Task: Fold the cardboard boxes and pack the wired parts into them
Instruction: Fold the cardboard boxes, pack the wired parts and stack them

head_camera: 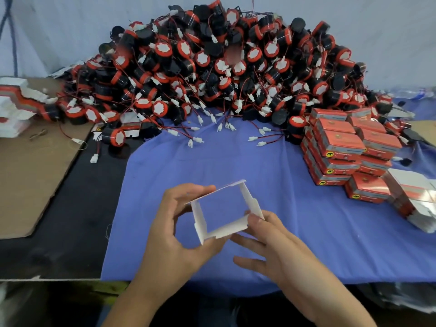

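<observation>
A small cardboard box point(227, 228), white inside, is opened into a square tube above the blue cloth, both ends open so the cloth shows through. My left hand point(174, 234) grips its left wall and far corner with curled fingers. My right hand point(271, 244) pinches the near right corner with thumb and forefinger. A large heap of black and red round wired parts point(212, 74) with white connectors fills the back of the table.
Stacked closed red boxes point(342, 149) stand at the right, with flat unfolded boxes point(415, 199) beside them. More flat box blanks point(16, 107) lie at the far left on a brown cardboard sheet point(30, 175). The blue cloth point(306, 232) covers the table's middle.
</observation>
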Demonstrator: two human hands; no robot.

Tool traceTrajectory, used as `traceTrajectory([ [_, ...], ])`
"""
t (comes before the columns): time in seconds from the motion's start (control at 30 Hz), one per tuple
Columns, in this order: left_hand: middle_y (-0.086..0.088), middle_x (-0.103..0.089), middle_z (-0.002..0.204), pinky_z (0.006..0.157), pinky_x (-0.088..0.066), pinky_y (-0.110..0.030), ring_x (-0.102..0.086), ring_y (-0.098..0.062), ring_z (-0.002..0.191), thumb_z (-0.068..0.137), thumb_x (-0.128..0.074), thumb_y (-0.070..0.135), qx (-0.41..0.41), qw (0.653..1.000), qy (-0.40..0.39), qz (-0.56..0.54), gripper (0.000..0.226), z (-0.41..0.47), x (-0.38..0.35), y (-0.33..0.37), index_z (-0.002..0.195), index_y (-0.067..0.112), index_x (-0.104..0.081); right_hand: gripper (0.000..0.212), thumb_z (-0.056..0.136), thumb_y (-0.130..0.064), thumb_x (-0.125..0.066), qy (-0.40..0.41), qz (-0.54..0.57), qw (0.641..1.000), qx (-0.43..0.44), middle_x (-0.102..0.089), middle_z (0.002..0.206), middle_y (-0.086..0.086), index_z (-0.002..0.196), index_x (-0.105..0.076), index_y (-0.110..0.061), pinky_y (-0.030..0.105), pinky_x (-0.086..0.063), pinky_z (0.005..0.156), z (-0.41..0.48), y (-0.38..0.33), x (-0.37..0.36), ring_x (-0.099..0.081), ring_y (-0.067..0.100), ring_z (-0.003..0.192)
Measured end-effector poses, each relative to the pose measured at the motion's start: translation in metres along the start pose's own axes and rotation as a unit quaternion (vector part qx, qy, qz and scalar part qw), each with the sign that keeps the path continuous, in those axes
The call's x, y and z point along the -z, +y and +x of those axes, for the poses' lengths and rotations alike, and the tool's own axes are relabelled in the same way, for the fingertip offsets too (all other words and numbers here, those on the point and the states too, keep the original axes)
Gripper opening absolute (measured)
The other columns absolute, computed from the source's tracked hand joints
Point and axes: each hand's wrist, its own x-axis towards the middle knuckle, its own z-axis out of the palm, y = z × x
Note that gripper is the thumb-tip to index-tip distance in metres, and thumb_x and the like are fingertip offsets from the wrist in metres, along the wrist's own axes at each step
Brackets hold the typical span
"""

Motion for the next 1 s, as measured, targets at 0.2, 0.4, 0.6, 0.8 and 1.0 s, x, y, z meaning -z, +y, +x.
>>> traceTrajectory([
  [0.2, 0.009, -0.063, 0.136, 0.107, -0.043, -0.023, -0.056, -0.016, 0.133, 0.071, -0.083, 0.02, -0.014, 0.989, -0.126, 0.073, 0.062, 0.01, 0.018, 0.014, 0.128, 0.033, -0.063, 0.081, 0.067, -0.052, -0.089, -0.085, 0.094, 0.989, 0.074, -0.055, 0.147, -0.003, 0.141, -0.06, -0.036, 0.054, -0.057, 0.09, 0.0, -0.036, 0.026, -0.059, 0.014, 0.126],
  [0.4, 0.018, -0.062, 0.138, 0.102, -0.041, -0.011, -0.053, -0.006, 0.134, 0.068, -0.091, 0.04, -0.034, 0.981, -0.171, 0.082, 0.066, 0.017, 0.02, 0.029, 0.129, 0.039, -0.064, 0.035, 0.088, -0.015, -0.071, -0.076, -0.017, 0.993, 0.087, -0.071, 0.124, 0.01, 0.122, -0.072, -0.016, 0.032, -0.058, 0.081, 0.005, -0.03, 0.006, -0.068, 0.023, 0.103],
  [0.6, 0.017, -0.066, 0.13, 0.1, -0.043, -0.012, -0.057, -0.009, 0.129, 0.054, -0.095, 0.046, -0.005, 0.988, -0.144, 0.049, 0.073, 0.012, 0.022, 0.031, 0.121, 0.041, -0.067, 0.031, 0.081, -0.011, -0.082, -0.045, -0.068, 0.993, 0.086, -0.074, 0.114, 0.012, 0.11, -0.076, -0.018, 0.03, -0.056, 0.071, 0.004, -0.028, -0.006, -0.068, 0.02, 0.087],
  [0.8, 0.011, -0.065, 0.132, 0.099, -0.047, -0.021, -0.055, -0.021, 0.13, 0.049, -0.096, 0.045, -0.01, 0.989, -0.138, 0.054, 0.08, 0.006, 0.01, 0.028, 0.124, 0.042, -0.067, 0.02, 0.091, -0.011, -0.075, 0.056, -0.172, 0.975, 0.13, -0.074, 0.088, -0.009, 0.094, -0.073, -0.031, 0.021, -0.05, 0.062, 0.008, -0.025, -0.019, -0.064, 0.008, 0.074],
  [1.0, 0.017, -0.065, 0.136, 0.107, -0.046, -0.026, -0.058, -0.011, 0.13, 0.072, -0.081, 0.064, 0.066, 0.989, -0.132, -0.012, 0.065, 0.008, 0.018, 0.02, 0.132, 0.049, -0.062, 0.021, 0.09, -0.01, -0.077, 0.065, -0.169, 0.973, 0.143, -0.075, 0.101, 0.004, 0.1, -0.075, -0.029, 0.051, -0.063, 0.079, 0.003, -0.025, -0.013, -0.069, 0.032, 0.1],
])
